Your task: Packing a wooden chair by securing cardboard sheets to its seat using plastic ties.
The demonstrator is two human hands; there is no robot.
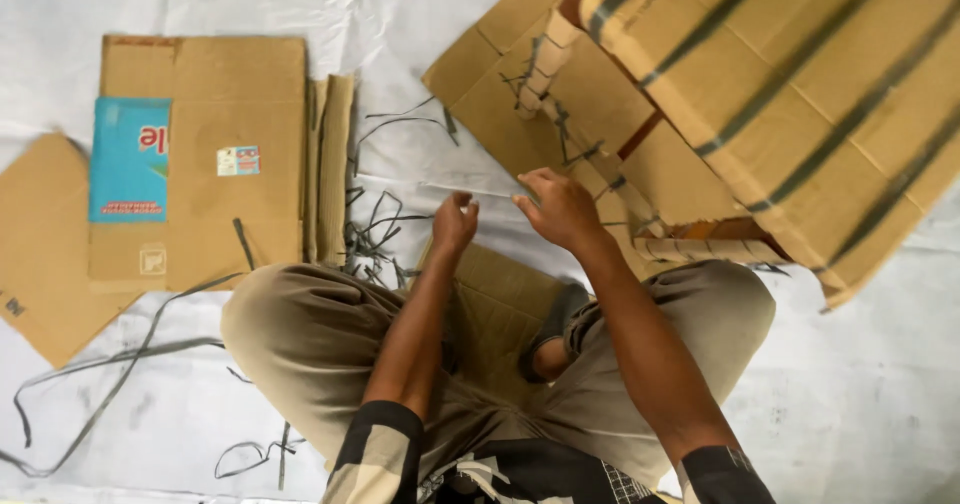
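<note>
Seen from the head camera, a person sits cross-legged on a white floor sheet, left hand and right hand each pinched on a thin pale strap stretched between them; a strapped cardboard bundle sits at the far right edge, flat cartons and cut straps lie at left.

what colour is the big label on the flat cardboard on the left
Light blue with some red print, on the flattened cardboard box; the head view shows the label clearly.

A flattened brown carton lay near the white floor sheet's far left edge, bearing a blue rectangular label and a small pale sticker; a strapped cardboard package filled the far right corner
</note>
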